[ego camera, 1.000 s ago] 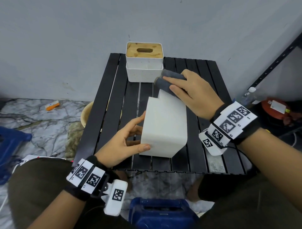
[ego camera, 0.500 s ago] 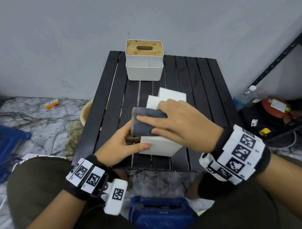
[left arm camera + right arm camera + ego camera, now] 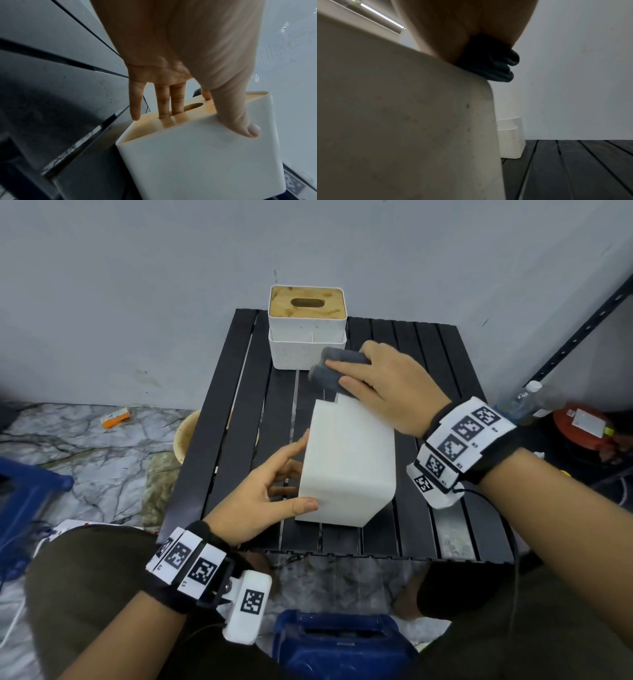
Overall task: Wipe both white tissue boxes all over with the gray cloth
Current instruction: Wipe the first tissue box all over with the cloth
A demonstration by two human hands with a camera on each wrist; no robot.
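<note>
One white tissue box [image 3: 349,460] lies on its side in the middle of the black slatted table [image 3: 239,405], its wooden lid [image 3: 171,121] facing left. My left hand [image 3: 270,491] steadies it, straight fingers [image 3: 164,102] on the lid and the thumb along the near white face. My right hand [image 3: 387,385] holds the folded gray cloth [image 3: 329,369] against the box's far top edge, where the cloth [image 3: 496,65] overhangs the corner. The second white box [image 3: 306,337] stands upright at the table's back edge, lid up.
A blue container [image 3: 342,645] sits on the floor between my knees. To the right are a clear bottle [image 3: 524,402], a red object [image 3: 582,429] and a black rack post [image 3: 582,326]. A pale bowl [image 3: 185,436] shows under the table's left side.
My right hand slid the cloth toward me over the box's top, then back to the far edge. The left hand and the box stayed put.
</note>
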